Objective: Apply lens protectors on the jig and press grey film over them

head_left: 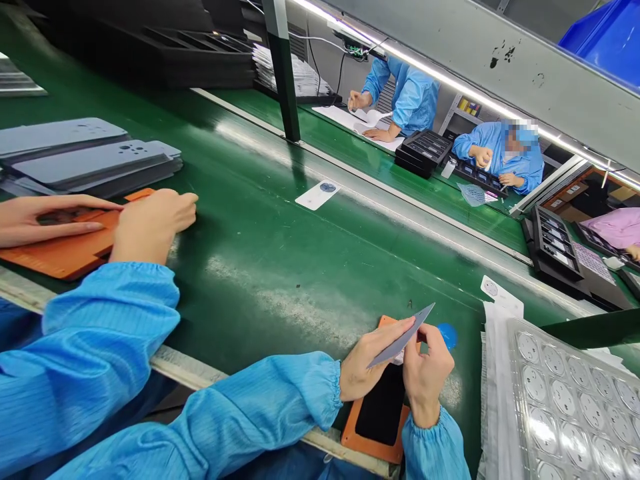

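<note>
A thin grey panel (403,339) is tilted up in my left hand (367,363), which grips it along its side. My right hand (428,367) has its fingers pinched close against the panel's other face. What the right fingertips hold is hidden. A small whitish piece shows between the two hands. Below them an orange fixture (353,430) with a black pad (381,408) lies at the table edge, partly covered by my hands. A blue round disc (447,336) lies just beyond my right hand.
A clear tray of round white parts (565,400) stands at right on white sheets. A co-worker's hands (150,223) work on another orange fixture (60,250) at left, near stacked grey panels (95,163). One white panel (319,193) lies mid-table. Co-workers sit across the line.
</note>
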### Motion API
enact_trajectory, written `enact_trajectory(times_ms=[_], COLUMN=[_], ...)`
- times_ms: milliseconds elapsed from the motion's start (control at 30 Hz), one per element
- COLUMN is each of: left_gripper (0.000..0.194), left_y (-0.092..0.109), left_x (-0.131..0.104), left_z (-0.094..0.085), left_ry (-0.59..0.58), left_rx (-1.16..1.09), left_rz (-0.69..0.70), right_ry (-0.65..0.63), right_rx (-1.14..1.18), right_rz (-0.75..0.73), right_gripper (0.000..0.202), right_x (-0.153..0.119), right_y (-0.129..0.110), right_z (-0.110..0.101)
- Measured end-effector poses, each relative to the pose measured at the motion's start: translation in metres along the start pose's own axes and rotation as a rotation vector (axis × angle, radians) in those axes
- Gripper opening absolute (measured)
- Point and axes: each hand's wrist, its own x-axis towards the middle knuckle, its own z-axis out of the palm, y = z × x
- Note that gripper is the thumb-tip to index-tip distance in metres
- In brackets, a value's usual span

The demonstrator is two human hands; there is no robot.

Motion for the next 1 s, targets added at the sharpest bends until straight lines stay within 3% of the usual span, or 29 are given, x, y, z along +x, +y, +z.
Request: enact_trajectory(times_ms=[100,200,267,333,433,500,567,633,700,767,1000], left_gripper=[0.044,0.053,0.058,0.062,0.057,0.045,0.038,0.037,0.034,0.030,0.028], left_y=[0.003,0.000,-0.003,-0.003,0.010,0.025,0.040,0.048,0.046,0.036,0.015], left_x=[0.005,0.016,0.024,0.028,0.024,0.015,0.004,-0.006,-0.014,-0.019,-0.022], left_z=[0.000,-0.006,-0.014,-0.022,-0.033,-0.039,-0.040,-0.037,-0.029,-0.021,-0.012], left_ry=[0.150,0.447,0.554,0.561,0.458,0.238,-0.064,-0.253,-0.291,-0.282,-0.333], left_rx=[-0.154,-0.470,-0.637,-0.673,-0.454,-0.159,0.180,0.529,0.847,1.054,1.175], left_rz=[-0.274,-0.505,-0.533,-0.509,-0.466,-0.344,-0.085,0.206,0.389,0.447,0.436], right_ry=[-0.014,-0.111,-0.219,-0.292,-0.279,-0.197,-0.160,-0.219,-0.286,-0.302,-0.336], right_rx=[-0.040,-0.298,-0.394,-0.433,-0.446,-0.367,-0.248,-0.188,-0.215,-0.276,-0.362], right_rz=[0.138,0.450,0.534,0.544,0.491,0.360,0.110,-0.185,-0.424,-0.542,-0.611], right_gripper=[0.022,0.018,0.019,0.030,0.040,0.036,0.027,0.028,0.034,0.038,0.036], right_x=[0.009,0.020,0.025,0.025,0.015,0.005,-0.006,-0.018,-0.028,-0.036,-0.043], right_y=[0.014,0.049,0.074,0.089,0.081,0.059,0.035,0.017,0.011,0.015,0.035], right_z=[-0.009,-0.033,-0.053,-0.070,-0.089,-0.095,-0.096,-0.093,-0.086,-0.078,-0.066])
